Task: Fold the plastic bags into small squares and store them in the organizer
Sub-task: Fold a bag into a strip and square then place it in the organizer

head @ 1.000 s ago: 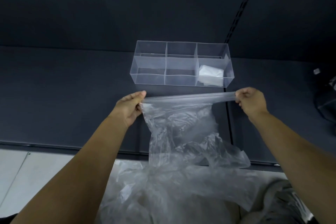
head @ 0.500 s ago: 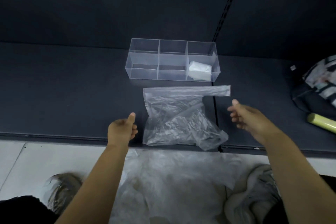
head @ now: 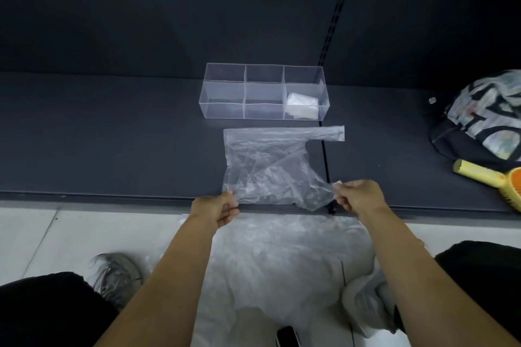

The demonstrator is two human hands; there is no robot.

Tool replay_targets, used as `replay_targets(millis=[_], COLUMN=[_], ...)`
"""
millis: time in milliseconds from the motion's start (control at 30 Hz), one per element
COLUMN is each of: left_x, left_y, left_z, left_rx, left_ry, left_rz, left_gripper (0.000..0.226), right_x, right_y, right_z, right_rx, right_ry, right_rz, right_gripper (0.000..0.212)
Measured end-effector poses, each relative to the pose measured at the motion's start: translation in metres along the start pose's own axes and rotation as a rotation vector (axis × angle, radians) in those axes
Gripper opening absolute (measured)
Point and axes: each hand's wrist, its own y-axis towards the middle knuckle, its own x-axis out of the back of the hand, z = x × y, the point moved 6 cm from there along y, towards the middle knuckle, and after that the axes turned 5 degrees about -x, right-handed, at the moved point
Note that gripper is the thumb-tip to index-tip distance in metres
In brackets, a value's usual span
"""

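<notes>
A clear plastic bag (head: 270,160) lies spread on the dark shelf (head: 112,135), its handle strip reaching right toward the shelf seam. My left hand (head: 215,210) pinches the bag's near left corner at the shelf's front edge. My right hand (head: 358,200) pinches the near right corner, pulling the film taut between them. Behind the bag stands the clear acrylic organizer (head: 222,93) with several compartments. A folded white-looking bag square (head: 301,110) sits in its front right compartment.
A heap of more clear bags (head: 284,262) lies on the floor between my knees. At the right of the shelf sit a patterned dark bag (head: 485,124) and a yellow-handled orange brush (head: 493,182). A grey shoe (head: 118,276) rests on the pale floor tiles.
Both hands let go of the bag's top edge as it was laid flat on the shelf, drew back, and now pinch its near corners.
</notes>
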Motion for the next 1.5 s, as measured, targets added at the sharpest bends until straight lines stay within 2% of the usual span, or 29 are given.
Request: replay_targets(millis=[100, 167, 233, 333, 433, 467, 533, 567, 633, 733, 800, 867, 1000, 1100, 1233, 1300, 1400, 1467, 1500], left_x=[0.014, 0.016, 0.015, 0.018, 0.026, 0.027, 0.019, 0.006, -0.023, -0.043, -0.044, -0.040, -0.037, -0.036, -0.035, -0.033, -0.020, -0.012, -0.008], left_y=[0.002, 0.002, -0.002, -0.008, -0.011, -0.013, -0.020, -0.019, -0.008, 0.022, 0.043, 0.058, 0.068, 0.069, 0.065, 0.055, 0.017, -0.005, -0.010], left_z=[0.003, 0.007, 0.012, 0.009, -0.013, -0.025, -0.050, -0.060, -0.068, -0.064, -0.052, -0.039, -0.036, -0.034, -0.037, -0.040, -0.032, -0.008, 0.004], left_rx=[-0.010, 0.000, 0.005, -0.059, -0.274, -0.394, -0.713, -0.867, -1.023, -0.985, -0.949, -0.945, -0.981, -0.987, -0.945, -0.980, -1.289, -1.477, -1.503], left_ry=[-0.096, -0.085, -0.060, 0.050, 0.446, 0.580, 0.722, 0.819, 1.031, 1.216, 1.431, 1.598, 1.531, 1.556, 1.562, 1.480, 1.343, 1.449, 1.532], left_rz=[-0.124, -0.151, -0.155, -0.185, -0.333, -0.426, -0.546, -0.519, -0.336, -0.177, -0.117, -0.091, -0.114, -0.123, -0.079, -0.015, 0.083, 0.201, 0.250], left_gripper=[0.013, 0.016, 0.019, 0.021, 0.030, 0.029, 0.017, 0.017, 0.041, 0.055, 0.065, 0.073, 0.076, 0.078, 0.081, 0.082, 0.081, 0.083, 0.083], right_x=[0.019, 0.024, 0.025, 0.029, 0.034, 0.029, 0.004, -0.017, -0.073, -0.155, -0.189, -0.199, -0.168, -0.121, -0.062, -0.045, -0.039, -0.052, -0.066], right_y=[0.005, 0.007, 0.010, 0.011, -0.002, -0.011, -0.030, -0.039, -0.057, -0.078, -0.077, -0.061, -0.020, 0.010, 0.035, 0.037, 0.014, -0.016, -0.032], right_z=[-0.004, -0.008, -0.014, -0.020, -0.008, 0.002, 0.031, 0.047, 0.072, 0.087, 0.087, 0.077, 0.040, 0.026, 0.016, 0.017, 0.027, 0.027, 0.023], right_rx=[0.047, 0.068, 0.054, -0.016, 0.017, 0.083, 0.332, 0.483, 0.744, 0.941, 0.979, 0.941, 0.881, 0.754, 0.610, 0.582, 0.721, 0.867, 0.919], right_ry=[0.096, 0.113, 0.070, -0.126, -0.244, -0.238, -0.255, -0.281, -0.357, -0.511, -0.620, -0.754, -1.010, -1.018, -1.000, -0.973, -0.810, -0.672, -0.655], right_rz=[-0.181, -0.233, -0.249, -0.298, -0.516, -0.585, -0.632, -0.585, -0.358, 0.039, 0.135, 0.135, -0.008, -0.151, -0.252, -0.284, -0.310, -0.206, -0.108], right_gripper=[0.023, 0.021, 0.023, 0.020, 0.021, 0.023, 0.028, 0.030, 0.035, 0.045, 0.049, 0.055, 0.071, 0.080, 0.070, 0.066, 0.060, 0.057, 0.058])
